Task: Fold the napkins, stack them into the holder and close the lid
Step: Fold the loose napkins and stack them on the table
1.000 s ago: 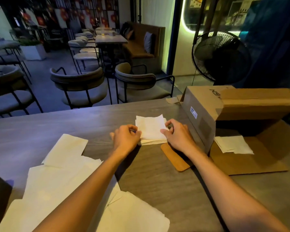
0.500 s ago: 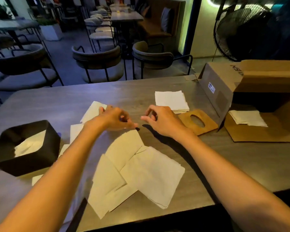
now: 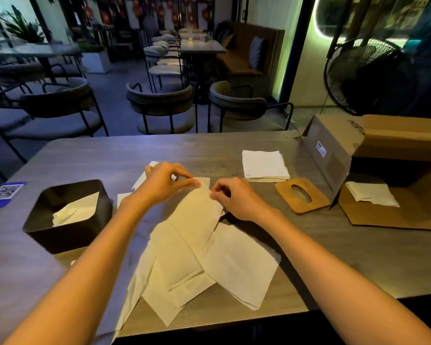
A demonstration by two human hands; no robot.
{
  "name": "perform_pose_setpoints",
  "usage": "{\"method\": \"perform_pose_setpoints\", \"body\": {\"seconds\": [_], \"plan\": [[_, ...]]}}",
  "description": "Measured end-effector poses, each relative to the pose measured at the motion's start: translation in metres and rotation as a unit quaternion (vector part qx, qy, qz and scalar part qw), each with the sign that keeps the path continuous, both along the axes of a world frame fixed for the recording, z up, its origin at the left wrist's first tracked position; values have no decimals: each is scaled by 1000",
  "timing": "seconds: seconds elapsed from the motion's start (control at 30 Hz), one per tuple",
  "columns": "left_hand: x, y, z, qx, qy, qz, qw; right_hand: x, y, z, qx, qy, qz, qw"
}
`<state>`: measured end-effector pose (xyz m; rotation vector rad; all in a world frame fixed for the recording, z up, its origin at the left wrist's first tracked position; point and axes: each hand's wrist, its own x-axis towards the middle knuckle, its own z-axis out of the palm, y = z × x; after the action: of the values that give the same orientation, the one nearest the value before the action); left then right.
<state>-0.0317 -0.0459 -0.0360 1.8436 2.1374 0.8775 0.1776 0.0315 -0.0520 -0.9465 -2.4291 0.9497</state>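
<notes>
While left hand (image 3: pixel 163 184) and right hand (image 3: pixel 237 199) pinch napkin (image 3: pixel 197 215) far edge, seemingly lifted.

I see a dim café room. Beyond the hands, behind the grey wooden tabletop (image 3: pixel 105 155), stand two padded chairs (image 3: pixel 161 108) with black metal legs. Further behind them is a row of tables (image 3: pixel 202 44) and a brown bench (image 3: pixel 246 58). Far right of the hands stands a black fan (image 3: pixel 368 75) beside a green-lit wall (image 3: pixel 306 58).
</notes>
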Motion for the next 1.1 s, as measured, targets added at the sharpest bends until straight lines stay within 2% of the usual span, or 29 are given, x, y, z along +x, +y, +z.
{"method": "perform_pose_setpoints", "body": {"seconds": [0.1,0.17,0.27,0.4,0.5,0.6,0.7,0.87,1.0,1.1], "plan": [[7,8,8,45,-57,-11,997,8,8,12,2,57,-29,998],[16,13,17,67,-118,-33,990,15,15,20,-18,92,-46,995],[23,21,23,76,-160,-47,983,28,28,27,-59,121,-47,990],[28,28,23,67,-239,-56,967,41,44,33,-76,164,-59,982],[37,36,19,45,-269,-67,960,47,52,40,-90,230,-81,966],[47,48,11,12,-307,-35,951,53,57,48,-123,278,-94,948],[49,58,12,-32,-320,-34,946,60,66,51,-141,276,-101,946],[44,65,20,-93,-334,-99,933,72,78,48,-135,291,-112,940],[56,81,13,-81,-366,-82,923,72,88,45,-96,287,-114,946],[71,100,6,-13,-377,-36,925,70,103,36,-76,293,-136,943]]}}
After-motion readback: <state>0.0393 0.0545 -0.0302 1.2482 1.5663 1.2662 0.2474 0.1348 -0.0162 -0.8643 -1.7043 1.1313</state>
